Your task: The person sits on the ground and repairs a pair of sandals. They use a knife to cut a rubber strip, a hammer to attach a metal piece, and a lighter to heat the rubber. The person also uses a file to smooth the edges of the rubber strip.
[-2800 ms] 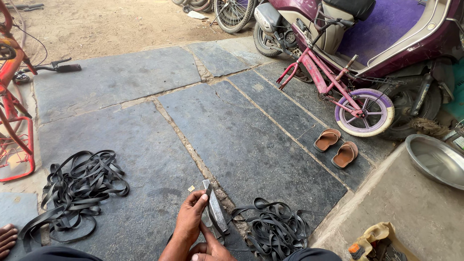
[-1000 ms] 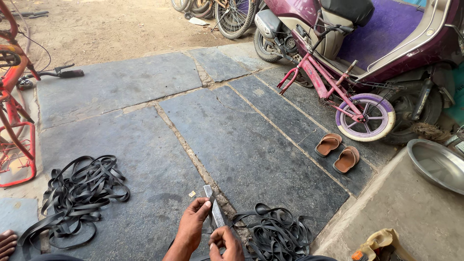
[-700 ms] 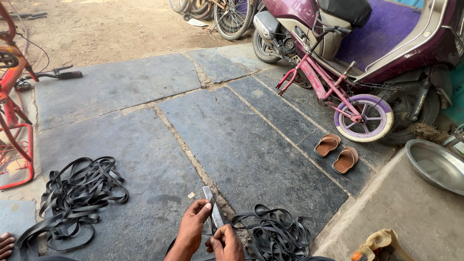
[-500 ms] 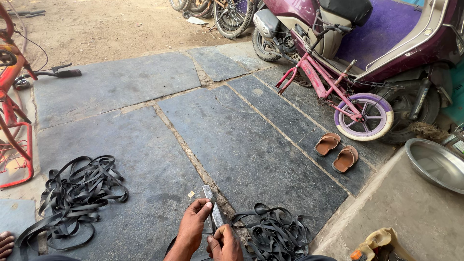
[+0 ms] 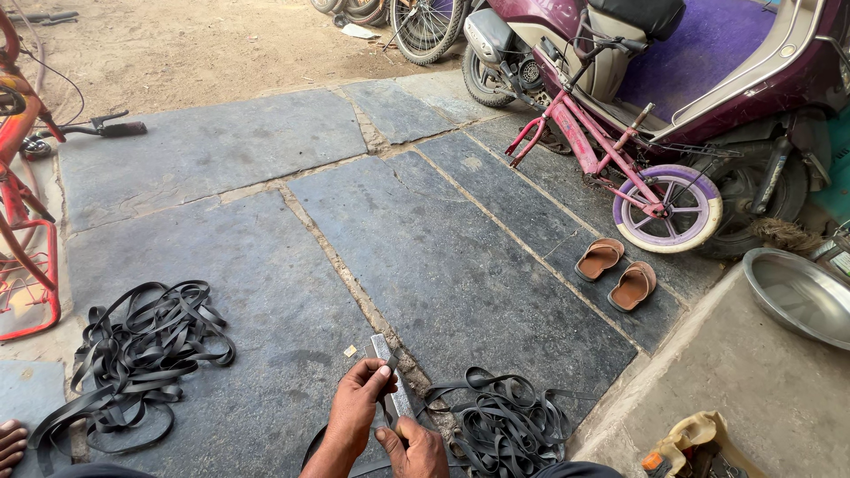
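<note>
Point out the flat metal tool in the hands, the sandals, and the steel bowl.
Flat metal tool [image 5: 396, 386], head view, on its blade.
Sandals [image 5: 600, 258], head view, on the farther sandal's insole.
Steel bowl [image 5: 763, 272], head view, on its left rim.

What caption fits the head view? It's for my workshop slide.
Both hands grip a flat grey metal tool above stone paving, between black rubber strip piles.

No packages, labels, signs or screens show anywhere around the stone-slab floor [image 5: 460, 265]; nothing resting on it or beside it carries a visible tag, sticker, display or printed wrapper.
</note>
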